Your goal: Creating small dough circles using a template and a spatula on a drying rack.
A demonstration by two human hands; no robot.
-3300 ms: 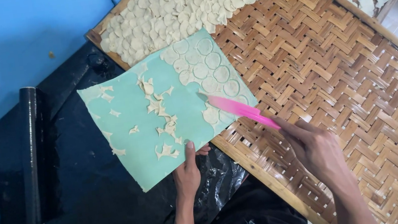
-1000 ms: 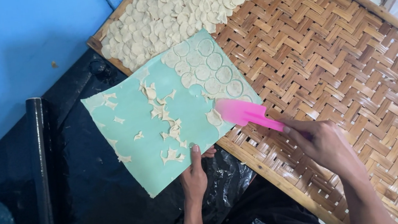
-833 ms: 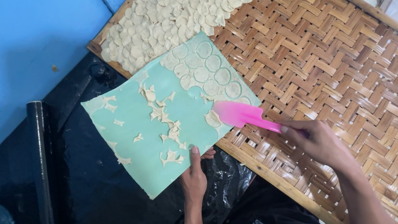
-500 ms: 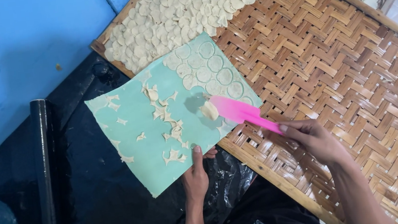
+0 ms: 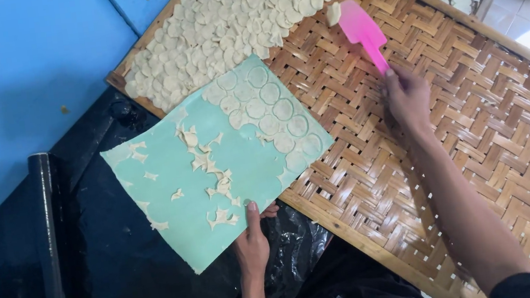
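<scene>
Woven bamboo tray [image 5: 493, 141] set beside blue wall [image 5: 13, 72]. Teal mat [image 5: 213, 169] pinched at near edge by left hand [image 5: 251, 241], far corner resting on tray rim. Pink spatula [image 5: 361, 29] gripped by right hand [image 5: 406, 94], dough round [image 5: 333, 14] carried on tip. Risk judged: round could be dropped if blade tilted; cut rounds [image 5: 274, 111] could slide off if mat sags.
</scene>
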